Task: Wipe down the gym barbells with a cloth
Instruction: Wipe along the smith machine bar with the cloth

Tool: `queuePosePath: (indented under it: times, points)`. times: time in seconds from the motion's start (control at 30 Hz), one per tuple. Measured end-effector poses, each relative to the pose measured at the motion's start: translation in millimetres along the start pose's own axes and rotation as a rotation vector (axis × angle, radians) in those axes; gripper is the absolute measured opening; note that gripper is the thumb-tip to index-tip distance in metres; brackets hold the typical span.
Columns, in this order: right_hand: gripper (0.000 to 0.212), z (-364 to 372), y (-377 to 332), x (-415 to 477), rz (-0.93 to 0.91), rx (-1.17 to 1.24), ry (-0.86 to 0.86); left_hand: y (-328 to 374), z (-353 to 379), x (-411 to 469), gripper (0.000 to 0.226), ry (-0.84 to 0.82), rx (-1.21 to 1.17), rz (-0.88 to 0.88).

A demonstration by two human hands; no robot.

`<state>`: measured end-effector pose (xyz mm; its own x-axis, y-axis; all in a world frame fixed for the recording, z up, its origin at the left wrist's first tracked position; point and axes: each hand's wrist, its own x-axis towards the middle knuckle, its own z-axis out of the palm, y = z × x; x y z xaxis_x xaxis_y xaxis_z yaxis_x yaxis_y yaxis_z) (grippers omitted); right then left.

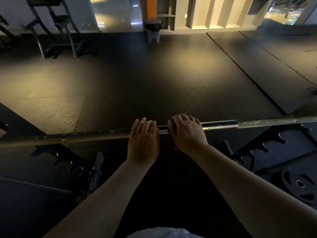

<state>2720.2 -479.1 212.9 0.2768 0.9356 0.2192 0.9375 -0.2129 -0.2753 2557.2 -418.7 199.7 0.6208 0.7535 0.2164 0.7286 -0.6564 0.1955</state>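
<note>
Wiping looks underway: the right hand [186, 133] curls its grip round a seemingly dark cloth [172, 130] on the barbell [221, 124], the left hand [143, 136] rests straight-fingered alongside, and the length already cleaned cannot be told.

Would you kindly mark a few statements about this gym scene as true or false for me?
1. Both the left hand and the right hand are on the barbell. True.
2. The right hand's fingers curl over the bar. True.
3. A weight plate lies at the lower left. False: the weight plate lies at the lower right.
4. The bin stands right beside the hands. False: the bin stands far across the floor, near the back wall.
5. A white cloth drapes over the bar. False: none shows; only something dark under the right hand's fingers.
</note>
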Motion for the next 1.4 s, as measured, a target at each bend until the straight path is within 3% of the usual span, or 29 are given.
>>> queuePosePath:
  times: [0.1, 0.2, 0.27, 0.47, 0.57, 0.63, 0.73, 0.87, 0.93, 1.03, 1.13, 1.2, 1.33, 1.4]
  points:
    - [0.036, 10, -8, -15, 0.007, 0.012, 0.038, 4, -1, 2, 0.049, -0.024, -0.017, 0.007]
    - [0.055, 23, 7, -36, -0.163, -0.059, 0.1, 5, 0, 2, 0.048, -0.012, -0.038, 0.011]
    - [0.046, 16, 32, -29, -0.21, -0.058, 0.119, 4, 3, 2, 0.046, 0.014, -0.035, 0.009]
    - [0.052, 1, 45, -27, 0.253, 0.056, 0.249, 8, 6, 6, 0.049, 0.038, -0.038, 0.002]
    - [0.045, 19, 17, -31, 0.053, 0.028, 0.199, 15, 4, 10, 0.045, -0.008, -0.051, 0.021]
    - [0.054, 24, 19, -33, -0.154, -0.045, 0.15, 19, 4, 12, 0.046, -0.028, -0.05, 0.043]
    - [0.05, 12, 51, -26, -0.257, -0.094, 0.124, 19, 5, 11, 0.046, -0.007, -0.045, 0.046]
    - [0.044, 6, 77, -41, 0.18, -0.028, 0.307, 19, 8, 11, 0.05, 0.022, -0.078, 0.021]
    - [0.046, 16, 58, -42, 0.293, 0.033, 0.325, 23, 6, 14, 0.05, 0.008, -0.097, 0.005]
    - [0.046, 27, 31, -37, 0.081, 0.022, 0.26, 28, 6, 16, 0.048, -0.03, -0.084, 0.008]
    - [0.048, 20, 51, -37, -0.126, -0.132, 0.232, 32, 8, 16, 0.049, -0.023, -0.063, 0.032]
    - [0.045, 12, 75, -41, -0.074, -0.19, 0.263, 33, 10, 16, 0.049, 0.005, -0.043, 0.036]
    - [0.043, 12, 76, -46, 0.29, -0.046, 0.34, 35, 15, 18, 0.048, 0.034, -0.048, 0.027]
    - [0.043, 19, 55, -41, 0.293, 0.044, 0.286, 39, 16, 20, 0.047, 0.035, -0.054, 0.016]
